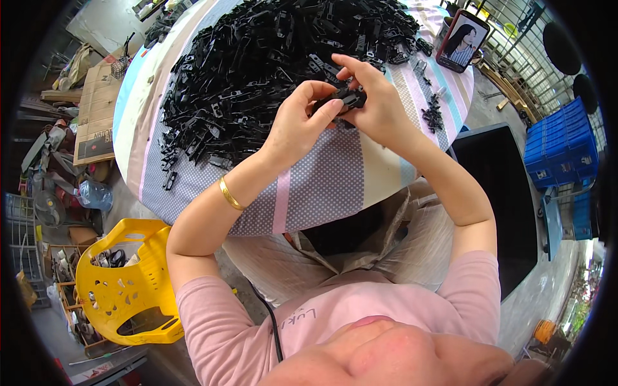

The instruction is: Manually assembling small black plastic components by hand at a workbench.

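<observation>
Both hands meet over the near edge of a big heap of small black plastic parts (238,77). Thumb and fingers of my left hand (299,125) close on a black plastic part (351,99), whose exact kind I cannot make out. My right hand (381,106) grips the same part from the other side, with its index finger raised and bent. Fingers cover much of the piece. The heap spreads over a round table with a striped and dotted cloth (309,186). A smaller cluster of black pieces (432,117) lies to the right of my right hand.
A phone (462,41) showing a video leans upright at the table's far right. A yellow plastic chair (132,289) is at the left, below a cardboard box (95,116). To the right are a large black bin (496,193) and blue crates (560,147).
</observation>
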The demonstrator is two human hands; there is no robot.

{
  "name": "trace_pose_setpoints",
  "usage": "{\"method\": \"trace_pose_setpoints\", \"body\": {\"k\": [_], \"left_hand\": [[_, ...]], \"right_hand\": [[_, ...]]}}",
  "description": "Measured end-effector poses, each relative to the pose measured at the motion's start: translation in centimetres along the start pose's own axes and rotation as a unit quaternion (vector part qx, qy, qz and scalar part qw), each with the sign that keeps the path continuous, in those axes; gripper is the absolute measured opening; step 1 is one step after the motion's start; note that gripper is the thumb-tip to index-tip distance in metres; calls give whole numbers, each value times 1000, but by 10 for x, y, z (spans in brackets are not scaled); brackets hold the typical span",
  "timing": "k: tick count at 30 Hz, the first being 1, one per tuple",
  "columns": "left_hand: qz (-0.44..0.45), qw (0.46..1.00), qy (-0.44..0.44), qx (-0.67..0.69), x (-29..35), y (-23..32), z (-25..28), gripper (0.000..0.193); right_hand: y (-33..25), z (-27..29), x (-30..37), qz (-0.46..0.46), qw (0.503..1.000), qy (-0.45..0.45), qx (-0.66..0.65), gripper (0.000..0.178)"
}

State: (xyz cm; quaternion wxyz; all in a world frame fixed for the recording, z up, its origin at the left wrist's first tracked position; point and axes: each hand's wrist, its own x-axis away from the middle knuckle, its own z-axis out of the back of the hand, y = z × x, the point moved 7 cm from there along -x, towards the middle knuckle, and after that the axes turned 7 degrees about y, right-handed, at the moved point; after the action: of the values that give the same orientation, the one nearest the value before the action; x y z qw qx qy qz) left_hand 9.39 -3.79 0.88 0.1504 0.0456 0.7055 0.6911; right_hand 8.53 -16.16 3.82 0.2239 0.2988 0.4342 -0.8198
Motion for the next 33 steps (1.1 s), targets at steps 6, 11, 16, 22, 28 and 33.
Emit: {"method": "trace_pose_setpoints", "body": {"k": [6, 11, 16, 22, 28, 33], "left_hand": [[7, 992, 43, -120, 9, 11, 9, 17], [83, 993, 70, -45, 10, -2, 17, 20], [34, 995, 81, -40, 11, 8, 24, 29], [-99, 930, -200, -292, 43, 15, -31, 22], [-126, 916, -181, -334, 52, 9, -24, 30], [-85, 926, -176, -323, 44, 10, -18, 24]], "right_hand": [[-29, -1, 8, 101, 991, -15, 87, 65], [-28, -15, 9, 188, 971, -59, 135, 46], [14, 21, -12, 32, 996, 24, 85, 30], [75, 44, 8, -55, 916, -114, 380, 30], [56, 50, 10, -60, 954, -211, 205, 38], [69, 57, 13, -92, 961, -224, 136, 37]]}}
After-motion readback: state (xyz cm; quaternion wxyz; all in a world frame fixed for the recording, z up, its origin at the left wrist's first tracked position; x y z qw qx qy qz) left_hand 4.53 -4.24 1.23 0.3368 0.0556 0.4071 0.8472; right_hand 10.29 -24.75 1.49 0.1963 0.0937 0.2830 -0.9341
